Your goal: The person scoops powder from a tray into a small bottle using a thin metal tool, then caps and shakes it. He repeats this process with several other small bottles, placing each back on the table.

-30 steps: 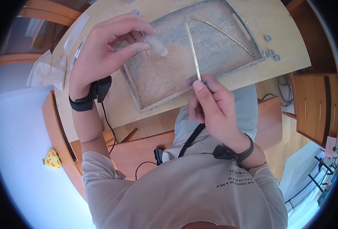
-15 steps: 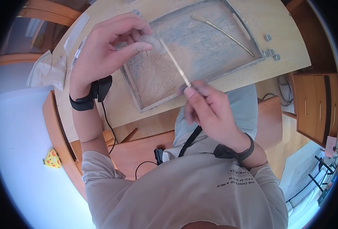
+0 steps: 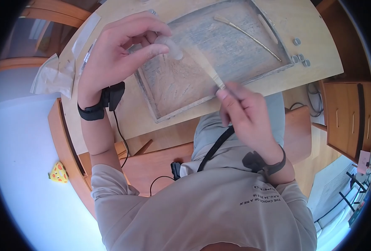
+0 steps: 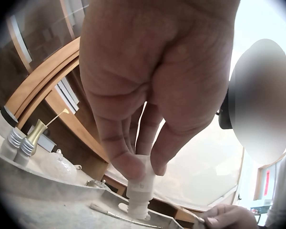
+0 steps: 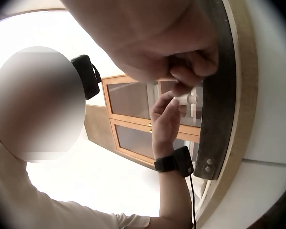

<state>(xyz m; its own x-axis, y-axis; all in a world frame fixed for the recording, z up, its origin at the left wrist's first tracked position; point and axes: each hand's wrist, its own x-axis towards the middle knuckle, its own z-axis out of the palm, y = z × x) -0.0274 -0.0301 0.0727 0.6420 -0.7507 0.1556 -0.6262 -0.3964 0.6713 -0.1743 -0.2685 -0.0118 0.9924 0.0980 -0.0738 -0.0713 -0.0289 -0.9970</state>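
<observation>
Pale tabletop (image 3: 319, 35) with tray (image 3: 185, 107): above it, the left hand (image 3: 116, 56) pinched a translucent bottle (image 3: 171, 47), neck downward; the right hand (image 3: 248, 109) gripped a brush (image 3: 212, 74). The bottle, probably light and slippery, seemed best held by its broad body.

The left forearm (image 3: 99, 140) stretches forward, and the left hand (image 3: 122, 50) arches over at its end, fingers bent, their tips and the thumb (image 3: 145, 54) set in a pinch. The right forearm (image 3: 285, 172) slants inward; the right hand (image 3: 247, 115) grips with thumb on top, fingers curled beneath.
</observation>
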